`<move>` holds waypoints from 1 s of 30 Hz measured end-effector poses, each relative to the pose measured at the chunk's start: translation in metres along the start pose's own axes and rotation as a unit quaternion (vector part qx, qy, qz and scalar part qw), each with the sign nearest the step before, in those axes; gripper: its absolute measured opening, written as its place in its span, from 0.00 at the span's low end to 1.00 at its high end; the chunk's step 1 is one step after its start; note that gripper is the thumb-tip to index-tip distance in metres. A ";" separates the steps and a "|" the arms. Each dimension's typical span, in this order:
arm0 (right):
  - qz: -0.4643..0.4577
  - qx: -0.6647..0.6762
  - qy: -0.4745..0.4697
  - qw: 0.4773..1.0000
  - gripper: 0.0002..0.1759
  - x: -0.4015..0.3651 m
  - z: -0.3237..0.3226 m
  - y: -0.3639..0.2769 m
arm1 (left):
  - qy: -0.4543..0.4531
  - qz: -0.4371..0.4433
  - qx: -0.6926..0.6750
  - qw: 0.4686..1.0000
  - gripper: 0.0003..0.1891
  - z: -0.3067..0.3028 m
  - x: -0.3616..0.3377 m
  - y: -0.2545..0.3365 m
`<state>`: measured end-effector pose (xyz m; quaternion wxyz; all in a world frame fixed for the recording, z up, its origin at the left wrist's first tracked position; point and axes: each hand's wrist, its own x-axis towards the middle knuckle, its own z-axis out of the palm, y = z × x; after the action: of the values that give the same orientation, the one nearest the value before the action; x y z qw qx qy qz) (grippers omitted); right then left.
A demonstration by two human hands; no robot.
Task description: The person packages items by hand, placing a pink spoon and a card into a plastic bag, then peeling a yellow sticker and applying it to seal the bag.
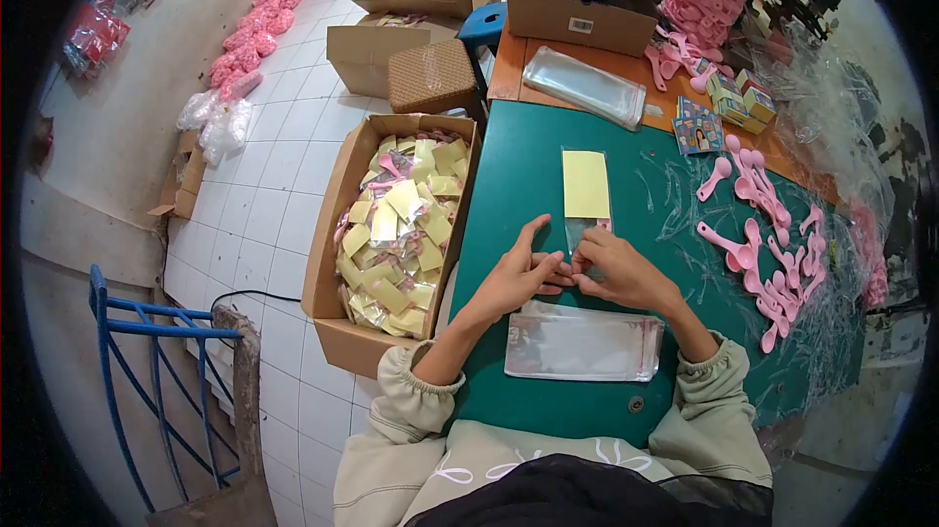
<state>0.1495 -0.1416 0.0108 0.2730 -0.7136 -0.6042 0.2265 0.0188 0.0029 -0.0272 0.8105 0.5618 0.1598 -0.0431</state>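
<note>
A clear plastic bag with a yellow card (586, 184) in it lies on the green table, and something small and pink shows at the card's lower edge. My left hand (518, 274) is at the bag's near end, thumb and fingers drawn together, its index finger raised. From the other side my right hand (618, 268) pinches the same end, fingers bent. The fingertips of both hands meet there and partly hide the bag's edge. Just below my hands lies a stack of flat clear bags (584, 343).
Pink spoons (758, 263) and loose plastic film lie at the right. Small printed boxes (740, 101), a printed card stack (697, 126) and more clear bags (585, 87) sit at the back. Left of the table stands a carton (323, 307) full of packed bags.
</note>
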 end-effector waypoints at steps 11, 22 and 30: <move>0.012 -0.064 0.028 0.998 0.10 -0.006 -0.017 -0.002 | 0.005 -0.023 -0.008 1.000 0.29 0.007 0.003 0.009; -0.016 -0.039 0.011 0.999 0.10 -0.003 -0.004 -0.003 | -0.002 -0.025 -0.032 0.999 0.31 0.004 -0.003 0.011; -0.131 -0.147 0.087 0.977 0.10 -0.001 0.007 -0.008 | 0.008 -0.024 -0.016 1.000 0.31 0.004 0.007 0.008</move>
<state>0.1392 -0.1405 0.0105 0.2435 -0.6778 -0.6929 0.0350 0.0278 0.0026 -0.0212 0.8168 0.5452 0.1803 -0.0561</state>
